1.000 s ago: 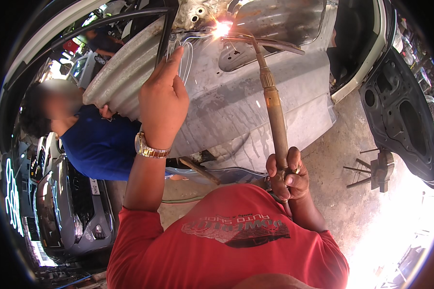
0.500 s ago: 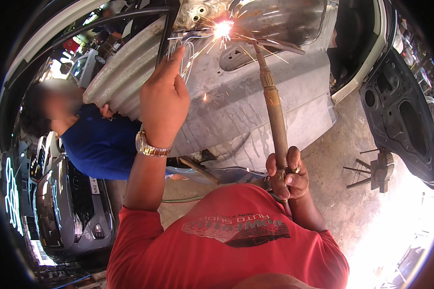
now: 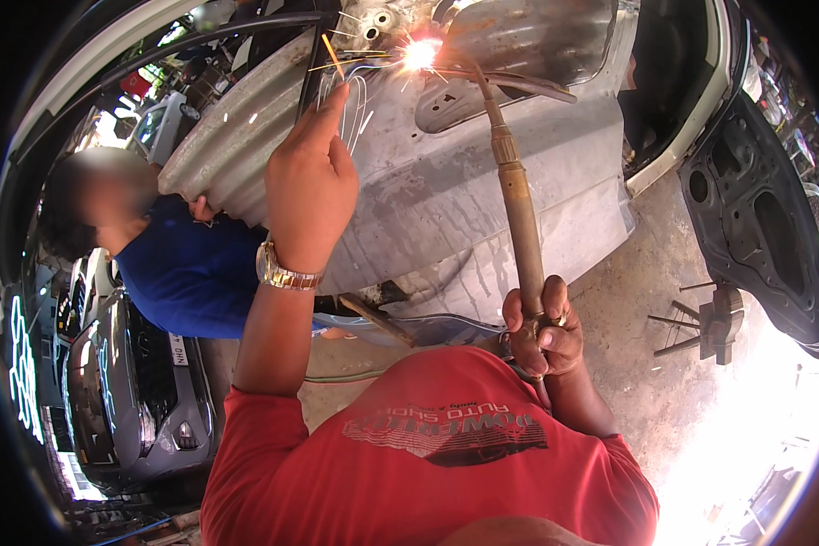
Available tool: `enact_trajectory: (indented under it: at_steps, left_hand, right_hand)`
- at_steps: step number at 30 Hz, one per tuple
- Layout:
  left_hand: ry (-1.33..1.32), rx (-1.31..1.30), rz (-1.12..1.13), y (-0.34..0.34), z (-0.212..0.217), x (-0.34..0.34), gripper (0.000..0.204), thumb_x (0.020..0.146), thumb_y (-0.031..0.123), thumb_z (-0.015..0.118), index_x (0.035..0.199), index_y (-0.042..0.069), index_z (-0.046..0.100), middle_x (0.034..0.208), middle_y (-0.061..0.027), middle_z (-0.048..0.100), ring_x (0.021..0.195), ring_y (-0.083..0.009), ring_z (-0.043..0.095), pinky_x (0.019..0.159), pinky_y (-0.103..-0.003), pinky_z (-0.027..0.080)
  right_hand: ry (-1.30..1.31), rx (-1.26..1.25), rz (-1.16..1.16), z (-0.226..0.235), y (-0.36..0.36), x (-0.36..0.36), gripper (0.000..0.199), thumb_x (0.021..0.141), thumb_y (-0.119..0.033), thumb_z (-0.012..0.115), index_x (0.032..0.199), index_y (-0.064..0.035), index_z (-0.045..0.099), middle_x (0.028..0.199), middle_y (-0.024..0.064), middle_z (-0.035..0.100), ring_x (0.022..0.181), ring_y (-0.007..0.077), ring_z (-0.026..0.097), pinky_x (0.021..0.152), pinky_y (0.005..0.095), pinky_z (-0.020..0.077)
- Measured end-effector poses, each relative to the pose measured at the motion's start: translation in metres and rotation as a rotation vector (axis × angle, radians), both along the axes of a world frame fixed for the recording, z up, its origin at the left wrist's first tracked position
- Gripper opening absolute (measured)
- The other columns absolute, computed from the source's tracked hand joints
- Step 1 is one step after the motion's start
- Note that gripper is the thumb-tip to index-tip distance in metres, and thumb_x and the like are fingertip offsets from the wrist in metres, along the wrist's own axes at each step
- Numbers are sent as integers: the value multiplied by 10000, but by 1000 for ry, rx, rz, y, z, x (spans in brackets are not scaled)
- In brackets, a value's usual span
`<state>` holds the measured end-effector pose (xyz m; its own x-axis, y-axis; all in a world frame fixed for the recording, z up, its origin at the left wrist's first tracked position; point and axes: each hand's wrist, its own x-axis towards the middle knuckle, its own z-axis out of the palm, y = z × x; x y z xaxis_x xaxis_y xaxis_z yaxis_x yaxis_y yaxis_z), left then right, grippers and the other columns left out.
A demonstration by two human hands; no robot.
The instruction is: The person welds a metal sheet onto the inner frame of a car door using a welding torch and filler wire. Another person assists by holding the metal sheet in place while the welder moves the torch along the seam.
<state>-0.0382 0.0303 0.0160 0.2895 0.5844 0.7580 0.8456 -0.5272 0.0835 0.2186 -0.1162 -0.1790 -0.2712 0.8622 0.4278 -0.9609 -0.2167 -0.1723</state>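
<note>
My right hand [image 3: 548, 332] wraps round the lower end of a long brass gas welding torch [image 3: 519, 209]. The torch's bent tip points up and left, at a bright glowing spot [image 3: 420, 55] on bare grey car bodywork [image 3: 400, 196]. In my left hand [image 3: 311, 196], fingers closed, is a thin filler wire [image 3: 362, 109], bent into loops. Its free end runs right to the glow, and the glare hides where they meet. A few sparks fly there. On my left wrist is a metal watch [image 3: 287, 273].
At left, a person in a blue shirt [image 3: 187, 264] has a hand on a ribbed metal panel [image 3: 237, 132]. A dark car [image 3: 141, 391] stands behind. To the right hang a black car door or lid [image 3: 760, 218] and, lower, a vise-like metal stand [image 3: 723, 323] on concrete.
The spray of sparks round the glow has thinned, with some streaks now near the left fingertip. Both hands and the torch stay almost in place.
</note>
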Motion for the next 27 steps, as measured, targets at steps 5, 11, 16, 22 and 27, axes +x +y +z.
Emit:
enact_trajectory:
  at_steps: [5, 11, 16, 22, 27]
  left_hand:
    - [-17, -28, 33, 1, -2, 0, 492, 958, -21, 613, 1421, 127, 691, 1057, -217, 746, 697, -312, 667, 686, -396, 544]
    - [-9, -84, 62, -1, 0, 2, 505, 922, -42, 606, 1406, 85, 673, 1257, -177, 741, 1041, -377, 736, 877, -446, 602]
    - [-3, -88, 62, -1, 1, 2, 503, 918, -44, 608, 1401, 82, 677, 1265, -179, 739, 1045, -373, 740, 878, -441, 604]
    - [-4, -78, 49, -2, 2, 3, 502, 910, -49, 606, 1390, 75, 684, 1275, -181, 738, 1042, -374, 744, 875, -437, 610]
    - [-7, -47, 36, 1, 0, 1, 516, 938, -32, 611, 1424, 130, 683, 1093, -189, 746, 802, -320, 698, 736, -403, 563]
  right_hand:
    - [10, 0, 5, -2, 1, 0, 324, 944, 65, 648, 1064, -121, 412, 1152, 365, 531, 457, 172, 605, 339, 232, 480]
    - [14, -3, 10, -2, 2, 1, 325, 938, 66, 650, 1062, -121, 416, 1157, 367, 529, 461, 172, 607, 340, 234, 483]
    - [8, 2, 21, -1, 3, 0, 320, 938, 62, 654, 1058, -122, 421, 1162, 368, 529, 462, 171, 608, 342, 235, 486]
    - [9, 8, 33, -1, 4, -1, 315, 940, 61, 653, 1060, -123, 427, 1166, 367, 531, 464, 171, 608, 347, 234, 490]
    - [14, 15, 36, -1, 4, -1, 310, 943, 59, 651, 1062, -124, 430, 1166, 366, 532, 463, 169, 606, 347, 233, 487]
